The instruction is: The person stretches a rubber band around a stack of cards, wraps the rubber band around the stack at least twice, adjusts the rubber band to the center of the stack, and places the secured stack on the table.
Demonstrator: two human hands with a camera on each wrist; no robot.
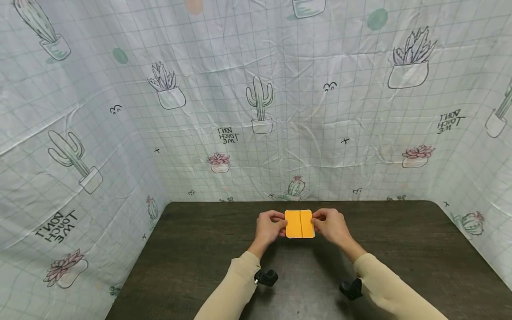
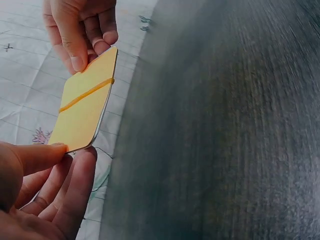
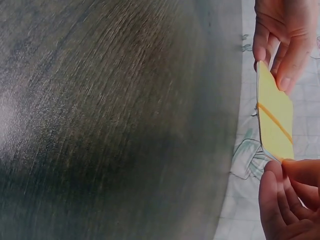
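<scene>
A small yellow notebook (image 1: 293, 224) with rounded corners is held up between both hands near the back of the table. An orange elastic band (image 2: 85, 95) runs across its cover, and its thin edge shows in both wrist views. My left hand (image 1: 269, 227) pinches one side, thumb on the cover and fingers behind. The opposite side is pinched by my right hand (image 1: 333, 226) in the same way. In the right wrist view the notebook (image 3: 275, 112) stands tilted, its cover facing away from the tabletop.
Beneath the hands lies a dark wood-grain table (image 1: 200, 258). A white cloth (image 1: 312, 111) printed with cacti and grid lines hangs behind it and along both sides. Black wrist devices (image 1: 267, 278) sit on both forearms over beige sleeves (image 1: 232, 289).
</scene>
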